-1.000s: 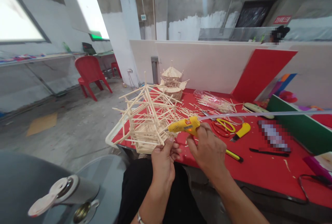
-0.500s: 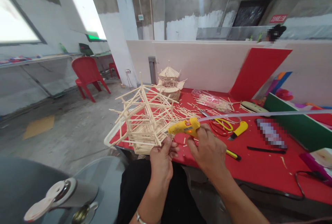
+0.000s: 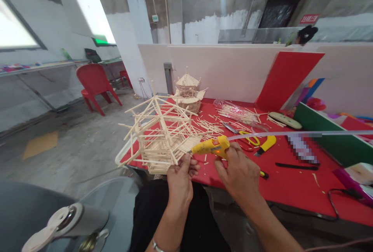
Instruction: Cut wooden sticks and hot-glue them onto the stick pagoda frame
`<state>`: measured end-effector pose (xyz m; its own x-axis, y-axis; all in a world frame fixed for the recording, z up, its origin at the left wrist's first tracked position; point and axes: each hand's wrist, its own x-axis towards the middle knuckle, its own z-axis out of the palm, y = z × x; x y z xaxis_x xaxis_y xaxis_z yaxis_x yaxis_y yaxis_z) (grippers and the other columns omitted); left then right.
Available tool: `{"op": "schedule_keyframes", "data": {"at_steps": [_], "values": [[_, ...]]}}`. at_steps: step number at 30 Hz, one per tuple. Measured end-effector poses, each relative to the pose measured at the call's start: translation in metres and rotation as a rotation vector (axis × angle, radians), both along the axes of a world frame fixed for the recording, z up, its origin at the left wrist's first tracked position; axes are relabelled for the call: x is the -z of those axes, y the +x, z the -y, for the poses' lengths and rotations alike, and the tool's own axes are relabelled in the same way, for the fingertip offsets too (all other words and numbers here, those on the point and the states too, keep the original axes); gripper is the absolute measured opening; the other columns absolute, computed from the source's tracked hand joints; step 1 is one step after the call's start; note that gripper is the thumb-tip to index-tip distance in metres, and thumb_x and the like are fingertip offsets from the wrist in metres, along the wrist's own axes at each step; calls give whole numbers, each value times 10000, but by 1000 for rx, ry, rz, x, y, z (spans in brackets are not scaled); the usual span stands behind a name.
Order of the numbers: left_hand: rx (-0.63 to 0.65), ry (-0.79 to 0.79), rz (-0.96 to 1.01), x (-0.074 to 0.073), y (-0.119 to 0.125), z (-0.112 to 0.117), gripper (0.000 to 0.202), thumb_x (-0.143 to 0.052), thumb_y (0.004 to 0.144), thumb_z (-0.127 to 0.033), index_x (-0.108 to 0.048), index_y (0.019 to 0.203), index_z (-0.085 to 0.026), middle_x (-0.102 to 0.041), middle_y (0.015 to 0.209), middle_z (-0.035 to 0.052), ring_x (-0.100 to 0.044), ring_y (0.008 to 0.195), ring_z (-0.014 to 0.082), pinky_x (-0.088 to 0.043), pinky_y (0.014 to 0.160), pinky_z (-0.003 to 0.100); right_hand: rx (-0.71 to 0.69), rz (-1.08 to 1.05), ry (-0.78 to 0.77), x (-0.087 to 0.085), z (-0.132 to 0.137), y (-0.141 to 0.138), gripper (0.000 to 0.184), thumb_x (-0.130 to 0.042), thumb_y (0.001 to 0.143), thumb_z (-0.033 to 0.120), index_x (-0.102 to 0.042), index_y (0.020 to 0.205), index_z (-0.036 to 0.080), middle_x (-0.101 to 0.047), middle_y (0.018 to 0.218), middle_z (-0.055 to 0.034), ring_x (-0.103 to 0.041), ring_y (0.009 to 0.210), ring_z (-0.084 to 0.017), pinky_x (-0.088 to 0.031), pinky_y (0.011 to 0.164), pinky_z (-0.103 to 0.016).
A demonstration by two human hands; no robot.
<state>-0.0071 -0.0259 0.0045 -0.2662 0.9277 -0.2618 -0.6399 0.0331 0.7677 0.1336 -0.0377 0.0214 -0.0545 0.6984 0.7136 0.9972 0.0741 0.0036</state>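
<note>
My left hand pinches the near corner of a wooden stick pavilion frame, steadying it at the edge of the red table. My right hand grips a yellow hot glue gun with a long clear glue stick trailing to the right. The gun's nozzle points left at the frame, just above my left fingers. A smaller finished stick pavilion stands farther back on the table.
Loose sticks, a clear packet of sticks, scissors, a yellow utility knife and a black cable lie on the table. A green board and red board stand at right. A steel flask sits near left.
The glue gun and my right hand have dropped slightly, bringing the nozzle closer to the frame. The view has drifted a little, and the frame has tilted slightly in my left hand.
</note>
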Motion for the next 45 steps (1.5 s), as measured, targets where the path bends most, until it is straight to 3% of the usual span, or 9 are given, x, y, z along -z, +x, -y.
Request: {"op": "schedule_keyframes", "data": {"at_steps": [10, 27, 40, 45], "values": [[-2, 13, -21, 1, 1, -1, 338, -854, 552, -368, -653, 626, -107, -652, 550, 31, -585, 435, 105, -427, 399, 179, 26, -14, 3, 9, 4, 9, 260, -473, 869, 338, -580, 998, 140, -669, 976, -126, -621, 684, -193, -391, 573, -269], [-3, 30, -19, 5, 2, -2, 307, -841, 591, -343, -663, 672, -105, -660, 561, 29, -586, 446, 103, -427, 394, 172, 21, -22, 8, 10, 5, 13, 238, -475, 869, 330, -589, 940, 133, -680, 1032, -150, -647, 722, -201, -401, 580, -274], [-12, 2, -10, 4, -1, -3, 364, -847, 575, -353, -618, 719, -109, -638, 554, 16, -568, 441, 100, -414, 385, 173, 11, -42, 22, 12, 1, 10, 288, -479, 872, 367, -571, 1006, 128, -664, 1042, -151, -650, 773, -219, -409, 593, -281], [-16, 28, -23, 6, 0, -3, 362, -836, 594, -368, -610, 715, -112, -635, 554, 15, -560, 441, 98, -406, 383, 173, 14, -76, 5, 8, 0, 8, 273, -519, 841, 375, -570, 976, 143, -666, 1030, -131, -632, 705, -200, -398, 579, -278]]}}
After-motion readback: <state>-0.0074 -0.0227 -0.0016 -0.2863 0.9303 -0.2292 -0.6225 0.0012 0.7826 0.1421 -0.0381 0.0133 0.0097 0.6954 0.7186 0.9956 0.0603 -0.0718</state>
